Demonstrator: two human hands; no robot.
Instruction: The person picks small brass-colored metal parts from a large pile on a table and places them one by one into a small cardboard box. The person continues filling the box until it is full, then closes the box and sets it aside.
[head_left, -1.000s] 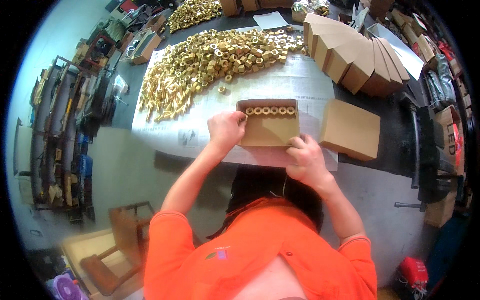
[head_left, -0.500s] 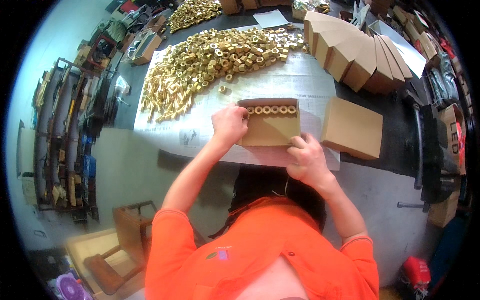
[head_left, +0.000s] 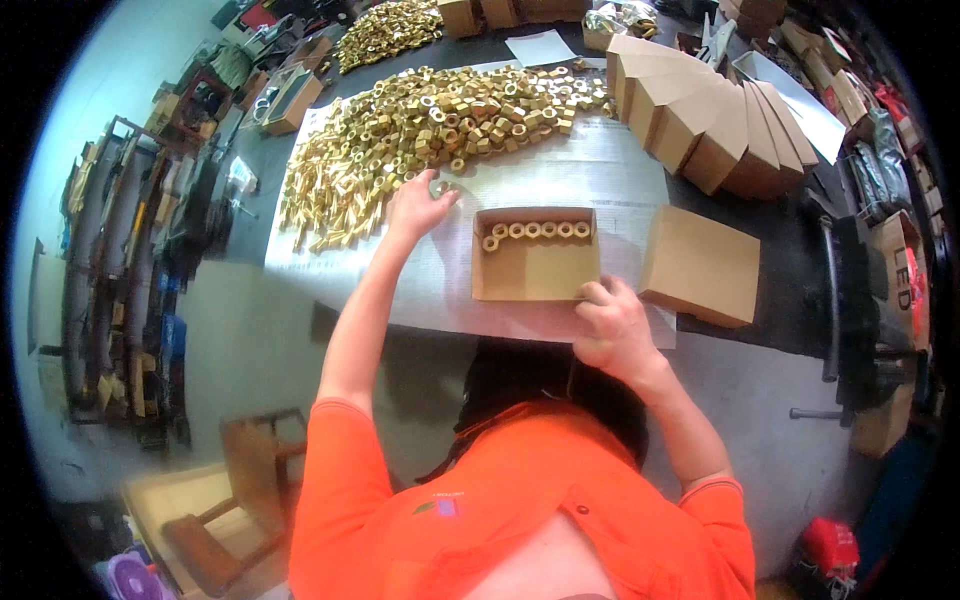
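Observation:
An open cardboard box (head_left: 535, 280) lies on the newspaper sheet in front of me. Inside, brass hex nuts (head_left: 547, 230) stand in a row along the far wall, and a single nut (head_left: 490, 243) sits just nearer at the left end. My right hand (head_left: 612, 322) grips the box at its near right corner, fingers curled. My left hand (head_left: 418, 207) is over the paper at the near edge of a large heap of brass nuts (head_left: 450, 115). Its thumb and forefinger are spread around a loose nut (head_left: 443, 188), with no grip on it visible.
Right of the box lies a closed cardboard box (head_left: 703, 265). Fanned cardboard boxes (head_left: 715, 120) stand at the far right. Long brass pieces (head_left: 335, 205) lie at the heap's left side, and another brass pile (head_left: 388, 32) is farther back. A wooden chair (head_left: 250, 490) stands lower left.
My left hand has left the box's left side and moved up and left to the heap. A nut now shows at the row's near left. My right hand stays on the box corner.

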